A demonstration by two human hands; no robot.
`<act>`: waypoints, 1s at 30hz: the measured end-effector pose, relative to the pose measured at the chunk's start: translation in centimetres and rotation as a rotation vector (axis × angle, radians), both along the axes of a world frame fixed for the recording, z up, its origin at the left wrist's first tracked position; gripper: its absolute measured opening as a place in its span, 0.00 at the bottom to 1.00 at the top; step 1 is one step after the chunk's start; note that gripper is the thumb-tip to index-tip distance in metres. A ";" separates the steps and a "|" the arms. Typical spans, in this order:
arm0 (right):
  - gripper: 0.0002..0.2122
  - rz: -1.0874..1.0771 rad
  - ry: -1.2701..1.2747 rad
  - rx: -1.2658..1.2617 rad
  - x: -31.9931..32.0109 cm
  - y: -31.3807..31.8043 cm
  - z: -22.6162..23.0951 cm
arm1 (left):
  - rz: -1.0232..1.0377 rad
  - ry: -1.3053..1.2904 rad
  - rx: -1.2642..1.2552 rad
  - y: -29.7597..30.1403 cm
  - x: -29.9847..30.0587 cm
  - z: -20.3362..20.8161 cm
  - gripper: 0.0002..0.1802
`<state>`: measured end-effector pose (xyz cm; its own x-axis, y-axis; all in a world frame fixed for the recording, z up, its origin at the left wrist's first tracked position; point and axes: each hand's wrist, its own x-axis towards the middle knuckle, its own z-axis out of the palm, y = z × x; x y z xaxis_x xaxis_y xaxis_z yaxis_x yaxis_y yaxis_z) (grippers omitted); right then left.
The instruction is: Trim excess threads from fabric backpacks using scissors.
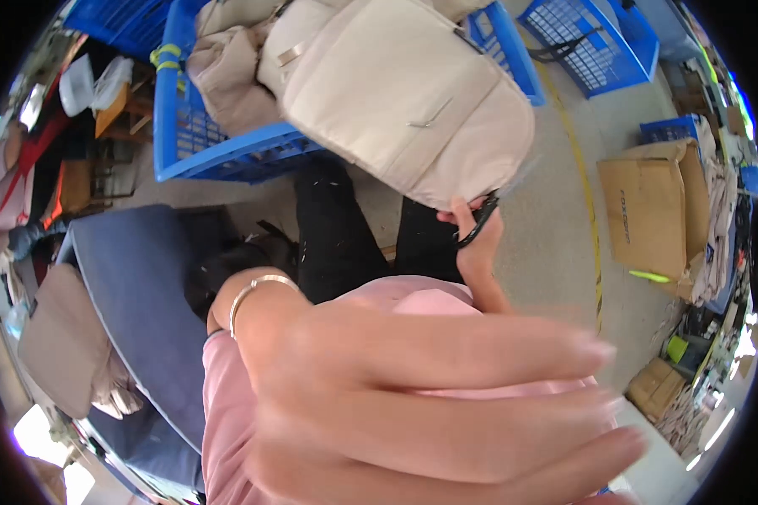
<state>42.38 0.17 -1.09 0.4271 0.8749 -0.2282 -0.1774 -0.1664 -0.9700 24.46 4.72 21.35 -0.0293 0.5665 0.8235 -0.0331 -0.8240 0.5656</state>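
My left hand (429, 396) is raised very close to the camera, its fingers stretched out and slightly blurred. Nothing shows in it, and a metal bracelet (253, 295) circles its wrist. My right hand (478, 240) is closed at the near right end of a beige backpack (396, 93), gripping its edge. A black looped tool (478, 220), like a scissors handle, also lies in that hand; its tip is hidden. The backpack rests tilted on a blue plastic crate (227, 151) with more beige bags (223, 76) inside. A small metal-looking strip (431, 114) shows on the backpack's face.
On the left, dark blue cloth (135, 295) drapes over a surface beside a beige piece (67, 341). Another blue crate (594, 46) stands at the far right. An open cardboard box (648, 210) sits on the right, past a yellow floor line (574, 135).
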 end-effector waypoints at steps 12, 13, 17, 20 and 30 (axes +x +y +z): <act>0.12 0.120 -0.039 -0.022 0.2 -2.4 -1.4 | 0.089 -0.586 -1.416 -0.3 -0.4 -26.0 0.28; 0.13 0.143 -0.050 -0.035 0.1 -2.5 -1.6 | -0.125 -0.763 -1.550 -0.5 -0.3 -26.3 0.29; 0.11 0.302 -0.163 -0.173 1.1 -2.8 -1.0 | -0.145 -0.731 -1.450 0.5 -0.8 -27.4 0.21; 0.11 0.339 -0.180 -0.196 1.9 -3.9 0.8 | -0.080 -0.759 -1.400 -0.1 -4.3 -28.0 0.24; 0.26 0.418 -0.817 -0.029 3.7 1.6 2.8 | 0.045 -0.783 -1.449 -3.4 -13.9 -29.6 0.29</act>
